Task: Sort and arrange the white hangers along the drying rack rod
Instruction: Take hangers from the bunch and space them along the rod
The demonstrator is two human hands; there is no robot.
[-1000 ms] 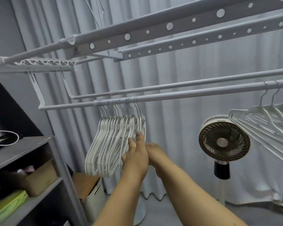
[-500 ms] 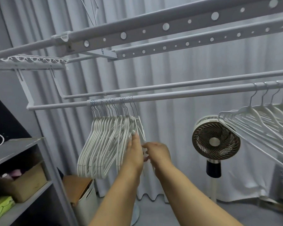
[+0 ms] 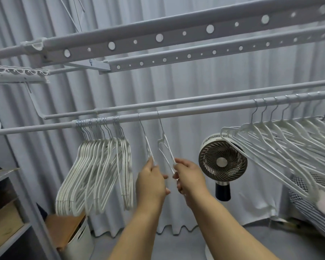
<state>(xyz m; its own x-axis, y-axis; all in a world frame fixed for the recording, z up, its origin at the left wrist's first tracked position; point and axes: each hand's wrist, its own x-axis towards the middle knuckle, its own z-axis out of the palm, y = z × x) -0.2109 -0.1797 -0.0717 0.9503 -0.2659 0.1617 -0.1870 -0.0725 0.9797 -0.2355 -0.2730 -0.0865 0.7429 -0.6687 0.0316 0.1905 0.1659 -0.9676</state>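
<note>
A tight bunch of white hangers hangs at the left of the grey rack rod. Two single white hangers hang apart from it near the rod's middle. My left hand grips the left single hanger by its lower part. My right hand grips the right single hanger the same way. Both hooks are on the rod. Another spread row of white hangers fills the rod's right end.
A second rod runs just behind, with perforated rack bars overhead. A standing fan is behind my right hand. A grey shelf unit stands at left, with a white bin by it. Grey curtains hang behind.
Both hands have pulled two hangers off the left bunch and slid them right along the rod, now spaced apart. The camera view has shifted right.
</note>
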